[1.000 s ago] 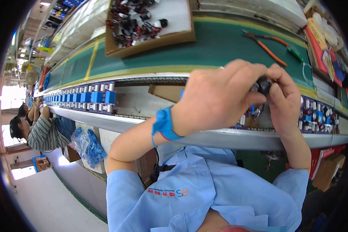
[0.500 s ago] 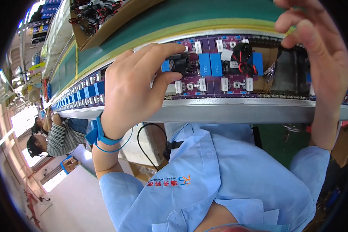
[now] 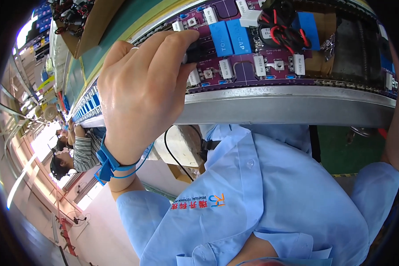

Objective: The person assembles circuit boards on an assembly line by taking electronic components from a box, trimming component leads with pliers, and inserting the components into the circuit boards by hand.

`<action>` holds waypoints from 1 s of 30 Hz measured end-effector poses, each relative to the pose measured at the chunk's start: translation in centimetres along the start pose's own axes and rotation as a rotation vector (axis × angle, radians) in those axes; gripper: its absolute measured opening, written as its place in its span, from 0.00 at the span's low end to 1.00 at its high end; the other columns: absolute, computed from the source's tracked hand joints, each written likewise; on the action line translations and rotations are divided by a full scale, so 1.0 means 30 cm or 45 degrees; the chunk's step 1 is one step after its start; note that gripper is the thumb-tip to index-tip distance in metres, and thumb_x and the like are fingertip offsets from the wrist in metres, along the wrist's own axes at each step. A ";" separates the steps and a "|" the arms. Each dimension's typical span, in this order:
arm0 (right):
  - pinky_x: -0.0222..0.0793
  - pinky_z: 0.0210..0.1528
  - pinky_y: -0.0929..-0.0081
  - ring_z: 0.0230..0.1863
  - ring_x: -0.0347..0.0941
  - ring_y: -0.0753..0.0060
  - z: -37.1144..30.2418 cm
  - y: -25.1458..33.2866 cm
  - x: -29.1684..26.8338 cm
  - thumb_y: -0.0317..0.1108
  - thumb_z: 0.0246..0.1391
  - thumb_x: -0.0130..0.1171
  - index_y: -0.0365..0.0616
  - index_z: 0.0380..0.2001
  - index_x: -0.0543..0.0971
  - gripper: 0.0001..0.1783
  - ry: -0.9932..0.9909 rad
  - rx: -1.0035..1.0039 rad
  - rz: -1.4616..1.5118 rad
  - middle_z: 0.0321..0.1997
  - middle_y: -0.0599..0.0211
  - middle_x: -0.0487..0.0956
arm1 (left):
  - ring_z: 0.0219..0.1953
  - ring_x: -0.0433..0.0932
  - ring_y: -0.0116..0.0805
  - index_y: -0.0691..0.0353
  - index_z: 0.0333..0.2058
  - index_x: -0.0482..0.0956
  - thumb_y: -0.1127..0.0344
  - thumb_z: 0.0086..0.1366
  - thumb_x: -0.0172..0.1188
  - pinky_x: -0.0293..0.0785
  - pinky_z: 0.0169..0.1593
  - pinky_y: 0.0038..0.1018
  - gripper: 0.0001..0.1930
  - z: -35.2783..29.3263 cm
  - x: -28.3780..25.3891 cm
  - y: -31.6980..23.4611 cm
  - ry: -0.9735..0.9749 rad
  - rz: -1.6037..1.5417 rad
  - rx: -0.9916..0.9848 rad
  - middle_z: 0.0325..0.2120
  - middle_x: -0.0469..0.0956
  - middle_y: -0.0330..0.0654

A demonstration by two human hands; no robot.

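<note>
My left hand (image 3: 146,82), with a blue strap (image 3: 113,164) around its wrist, is closed over the purple circuit board (image 3: 246,73) on the line. Thumb and forefinger pinch a dark black component (image 3: 198,52) at the board's left part; the fingers hide much of it. Right of it on the board stand two blue block capacitors (image 3: 230,37) side by side. Beyond them lies a bundle of black and red wires (image 3: 281,35) with a white connector (image 3: 251,18). White block resistors (image 3: 226,68) stand along the board. My right forearm (image 3: 392,137) shows at the right edge; its hand is out of sight.
A metal rail (image 3: 270,104) runs along the line's near side. At the upper left, a cardboard box (image 3: 95,26) holds dark wired parts. Brown cardboard (image 3: 321,57) lies right of the board. Another person in striped clothing (image 3: 84,153) sits farther down the line.
The view has shifted closer to the board. My right hand has moved right, out of view. My left hand still pinches the black component.
</note>
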State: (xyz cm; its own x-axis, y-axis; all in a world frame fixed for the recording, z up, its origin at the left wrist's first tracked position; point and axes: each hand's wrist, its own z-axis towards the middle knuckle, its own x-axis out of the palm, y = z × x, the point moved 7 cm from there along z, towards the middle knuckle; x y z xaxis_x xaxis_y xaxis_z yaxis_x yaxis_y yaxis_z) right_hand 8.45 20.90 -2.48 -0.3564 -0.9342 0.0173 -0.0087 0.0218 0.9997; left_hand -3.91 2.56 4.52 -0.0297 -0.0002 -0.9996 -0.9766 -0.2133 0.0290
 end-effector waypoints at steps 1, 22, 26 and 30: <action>0.69 0.39 0.82 0.41 0.76 0.75 -0.001 -0.004 0.000 0.33 0.57 0.57 0.34 0.46 0.76 0.17 0.008 0.009 -0.003 0.44 0.60 0.77 | 0.22 0.69 0.28 0.54 0.42 0.81 0.73 0.46 0.70 0.64 0.31 0.26 0.21 0.002 -0.002 -0.005 -0.018 0.011 0.010 0.27 0.78 0.32; 0.69 0.38 0.81 0.39 0.76 0.75 -0.029 -0.007 -0.032 0.33 0.54 0.59 0.34 0.42 0.77 0.15 0.165 0.170 -0.155 0.41 0.60 0.78 | 0.32 0.75 0.38 0.56 0.42 0.79 0.68 0.49 0.69 0.64 0.38 0.31 0.18 0.019 0.023 -0.001 0.116 0.160 0.103 0.32 0.80 0.38; 0.69 0.38 0.81 0.39 0.76 0.75 -0.033 -0.006 -0.029 0.33 0.53 0.60 0.34 0.41 0.78 0.14 0.207 0.202 -0.188 0.40 0.60 0.78 | 0.34 0.75 0.39 0.58 0.42 0.79 0.69 0.50 0.68 0.62 0.41 0.33 0.18 0.033 0.035 0.002 0.140 0.110 0.136 0.32 0.80 0.38; 0.69 0.37 0.80 0.39 0.76 0.75 -0.032 0.005 -0.017 0.32 0.53 0.60 0.34 0.40 0.78 0.14 0.268 0.225 -0.203 0.40 0.60 0.78 | 0.36 0.75 0.39 0.57 0.43 0.79 0.71 0.49 0.67 0.61 0.42 0.33 0.19 0.037 0.016 0.000 0.115 0.017 0.226 0.32 0.79 0.39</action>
State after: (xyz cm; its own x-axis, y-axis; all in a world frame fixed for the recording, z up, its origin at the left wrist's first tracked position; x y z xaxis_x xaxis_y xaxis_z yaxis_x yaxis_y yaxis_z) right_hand 9.52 21.05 -2.32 -0.1364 -0.9836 -0.1183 -0.2176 -0.0867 0.9722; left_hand -4.17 3.65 4.04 -0.0313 -0.0913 -0.9953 -0.9987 -0.0369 0.0347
